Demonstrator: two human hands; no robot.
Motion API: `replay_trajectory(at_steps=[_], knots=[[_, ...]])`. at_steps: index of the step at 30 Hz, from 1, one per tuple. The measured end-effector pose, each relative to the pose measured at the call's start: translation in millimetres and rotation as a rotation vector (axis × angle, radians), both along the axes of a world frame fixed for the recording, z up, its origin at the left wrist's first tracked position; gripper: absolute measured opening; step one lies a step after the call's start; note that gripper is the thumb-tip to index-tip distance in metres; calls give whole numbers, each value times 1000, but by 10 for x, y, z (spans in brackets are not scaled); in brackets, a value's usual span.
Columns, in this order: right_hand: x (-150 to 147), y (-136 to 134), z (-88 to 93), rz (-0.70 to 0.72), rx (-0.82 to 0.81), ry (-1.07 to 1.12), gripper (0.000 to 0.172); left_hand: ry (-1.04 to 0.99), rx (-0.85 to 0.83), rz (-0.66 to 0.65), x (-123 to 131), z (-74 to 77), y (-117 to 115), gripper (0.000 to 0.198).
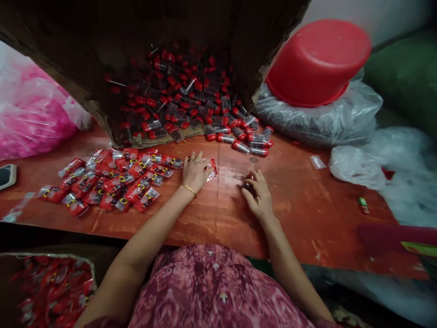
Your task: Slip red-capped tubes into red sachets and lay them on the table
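Apparently to keep it flat, the left hand (196,173) rests, fingers loosely spread, on a red-printed packet (213,167) mid-table, while to its right the right hand (260,195) curls around a red-capped bottle (248,185).

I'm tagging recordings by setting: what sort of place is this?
Probably a small packing workshop: a big carton spills red-capped tubes onto the worktable, and red packets lie heaped beside the left hand.

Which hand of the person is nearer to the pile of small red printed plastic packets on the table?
Left. The left hand is just right of the pile; the right hand is clearly farther to the right.
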State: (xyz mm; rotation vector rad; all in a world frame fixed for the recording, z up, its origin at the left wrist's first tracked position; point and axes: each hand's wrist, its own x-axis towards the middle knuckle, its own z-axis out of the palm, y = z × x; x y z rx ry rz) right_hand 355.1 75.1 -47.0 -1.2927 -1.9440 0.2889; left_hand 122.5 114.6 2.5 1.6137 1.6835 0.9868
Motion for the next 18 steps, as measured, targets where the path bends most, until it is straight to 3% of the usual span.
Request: replay_trajectory(at_steps=[4,8,12,15,18], knots=[[-153,-58,107,28,81,18,18,291,-12,-84,80,-156,148,12],[-325,-82,211,-17,85,128,14,401,41,-27,97,-145,68,19],[-625,-18,289,-118,-145,379,22,491,131,59,135,-10,-112,27],[-887,84,319,-63,-387,607,32,524,216,50,171,99,-236,27],[-1062,164,328,17,-527,787,31,466,251,50,185,150,-311,25]])
